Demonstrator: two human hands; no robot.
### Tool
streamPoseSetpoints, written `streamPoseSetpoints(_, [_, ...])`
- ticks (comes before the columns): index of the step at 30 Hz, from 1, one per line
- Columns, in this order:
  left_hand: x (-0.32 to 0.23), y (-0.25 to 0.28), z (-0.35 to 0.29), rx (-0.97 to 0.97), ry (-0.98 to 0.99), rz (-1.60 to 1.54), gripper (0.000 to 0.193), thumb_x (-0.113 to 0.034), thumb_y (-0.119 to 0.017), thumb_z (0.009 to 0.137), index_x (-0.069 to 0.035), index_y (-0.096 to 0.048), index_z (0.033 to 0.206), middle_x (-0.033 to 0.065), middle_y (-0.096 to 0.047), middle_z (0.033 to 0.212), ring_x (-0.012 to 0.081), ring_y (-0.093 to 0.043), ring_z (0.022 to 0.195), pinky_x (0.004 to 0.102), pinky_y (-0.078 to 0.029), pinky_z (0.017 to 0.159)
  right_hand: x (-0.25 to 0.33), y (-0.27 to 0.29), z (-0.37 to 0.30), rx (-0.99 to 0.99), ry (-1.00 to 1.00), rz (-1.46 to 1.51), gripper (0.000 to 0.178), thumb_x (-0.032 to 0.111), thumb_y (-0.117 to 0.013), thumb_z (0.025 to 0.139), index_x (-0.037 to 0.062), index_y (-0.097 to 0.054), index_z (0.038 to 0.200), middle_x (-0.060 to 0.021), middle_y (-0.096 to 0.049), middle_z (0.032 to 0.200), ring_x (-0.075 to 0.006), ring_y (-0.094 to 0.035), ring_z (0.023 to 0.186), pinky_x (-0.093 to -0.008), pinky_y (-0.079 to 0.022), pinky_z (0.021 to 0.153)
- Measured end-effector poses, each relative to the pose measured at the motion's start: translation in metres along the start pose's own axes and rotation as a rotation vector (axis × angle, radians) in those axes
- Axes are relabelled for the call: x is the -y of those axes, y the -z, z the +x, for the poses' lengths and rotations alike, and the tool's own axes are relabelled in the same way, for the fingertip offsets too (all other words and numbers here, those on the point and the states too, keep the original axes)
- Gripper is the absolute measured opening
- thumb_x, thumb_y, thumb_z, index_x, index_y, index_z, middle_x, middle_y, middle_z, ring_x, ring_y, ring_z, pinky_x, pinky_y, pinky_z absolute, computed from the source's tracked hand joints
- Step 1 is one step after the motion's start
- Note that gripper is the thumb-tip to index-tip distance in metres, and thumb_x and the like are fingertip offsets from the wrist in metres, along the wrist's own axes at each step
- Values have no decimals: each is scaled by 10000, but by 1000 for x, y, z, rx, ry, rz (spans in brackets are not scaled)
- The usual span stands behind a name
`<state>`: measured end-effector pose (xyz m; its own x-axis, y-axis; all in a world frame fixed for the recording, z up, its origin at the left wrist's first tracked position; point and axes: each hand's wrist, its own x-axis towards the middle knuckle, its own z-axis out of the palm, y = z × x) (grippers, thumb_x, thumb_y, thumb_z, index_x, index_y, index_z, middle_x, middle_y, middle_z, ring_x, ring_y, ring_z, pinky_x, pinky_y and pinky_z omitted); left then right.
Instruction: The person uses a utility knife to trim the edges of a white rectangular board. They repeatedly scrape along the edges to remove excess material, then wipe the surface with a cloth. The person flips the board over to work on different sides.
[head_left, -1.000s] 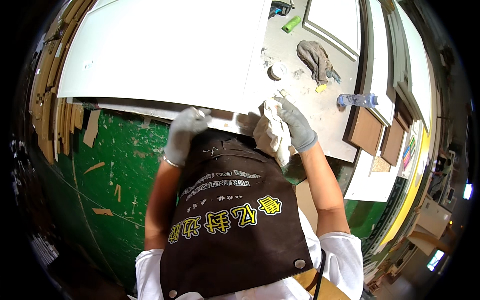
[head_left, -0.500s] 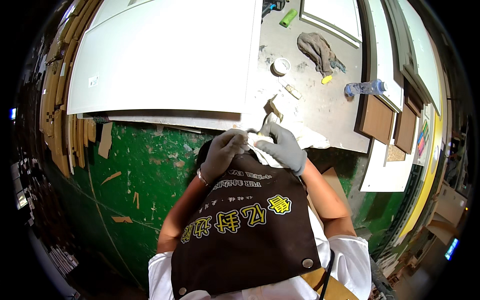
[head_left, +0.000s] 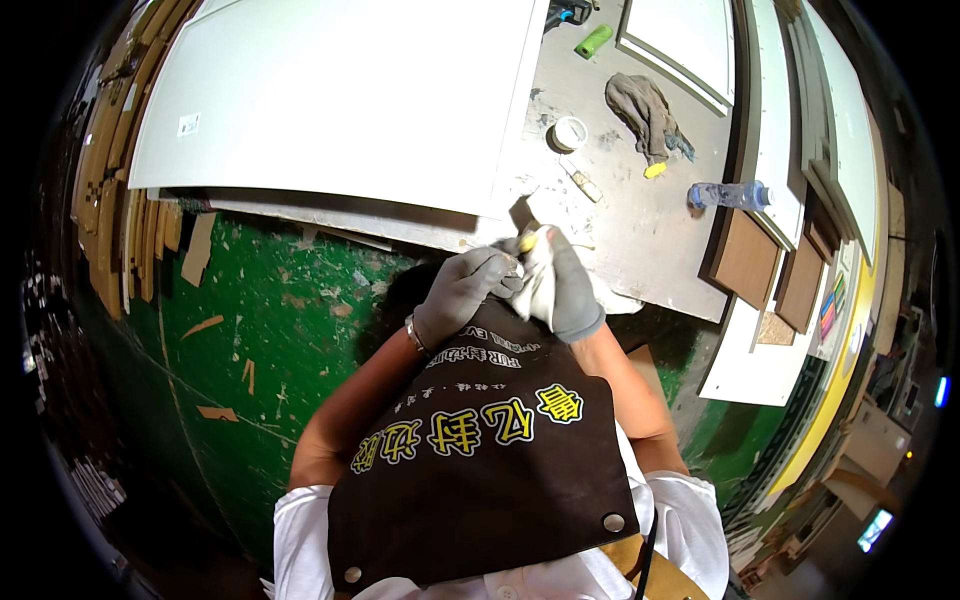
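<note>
Both my hands wear grey gloves and meet in front of my dark apron [head_left: 470, 440], by the table's near edge. My right hand [head_left: 574, 290] is closed round a bunched white cloth [head_left: 538, 283]. A small yellow piece [head_left: 528, 242] shows at the top of that cloth; its kind is unclear. My left hand [head_left: 464, 292] has its fingers pinched together right beside the cloth. Something small and pale shows at those fingertips, too hidden to name. More white cloth lies on the table edge behind my right hand.
A large white panel [head_left: 330, 100] covers the table's left part. On the grey tabletop [head_left: 660, 240] lie a white tape roll [head_left: 569, 133], a grey rag [head_left: 643, 110], a green roll [head_left: 594, 40] and a clear bottle [head_left: 728, 195]. Boards [head_left: 785, 110] are stacked at right.
My right hand has turned more upright, gathering the cloth, and the yellow piece now shows plainly. My left hand stays pinched beside it. The whole view has shifted slightly.
</note>
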<state>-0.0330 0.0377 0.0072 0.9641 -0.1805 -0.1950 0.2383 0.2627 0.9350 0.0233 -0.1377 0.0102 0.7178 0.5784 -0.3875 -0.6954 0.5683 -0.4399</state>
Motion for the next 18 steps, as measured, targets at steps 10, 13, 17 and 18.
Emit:
streamPoseSetpoints(10, [-2, 48, 2, -403, -107, 174, 376, -304, -466, 1037, 55, -534, 1123, 126, -598, 1090, 237, -625, 1046, 348, -522, 919, 48, -11, 36, 47, 696, -1606, 141, 112, -652, 872, 50, -676, 996, -122, -630, 909, -255, -620, 819, -335, -506, 724])
streamPoseSetpoints(13, [-2, 56, 18, -525, -51, 145, 335, -237, -498, 1017, 68, -500, 1156, 141, -590, 1071, 269, -619, 1049, 378, -533, 927, 41, -22, 43, 39, 683, -1716, 168, 86, -642, 860, 82, -684, 1022, -134, -626, 958, -292, -626, 855, -361, -510, 732])
streamPoseSetpoints(17, [-21, 51, 20, -585, 142, -313, 597, -362, -546, 994, 124, -408, 1312, 194, -525, 1221, 310, -572, 1133, 415, -491, 1011, 31, -22, 49, -11, 648, -1850, 221, 59, -640, 832, 100, -675, 1046, -133, -614, 987, -313, -628, 865, -372, -510, 731])
streamPoseSetpoints(18, [-20, 52, 19, -569, 128, -330, 723, -438, -565, 972, 139, -362, 1356, 194, -498, 1235, 309, -560, 1142, 412, -484, 1022, 29, -27, 45, -30, 613, -1884, 226, 57, -642, 828, 101, -673, 1048, -134, -612, 978, -315, -626, 863, -372, -510, 731])
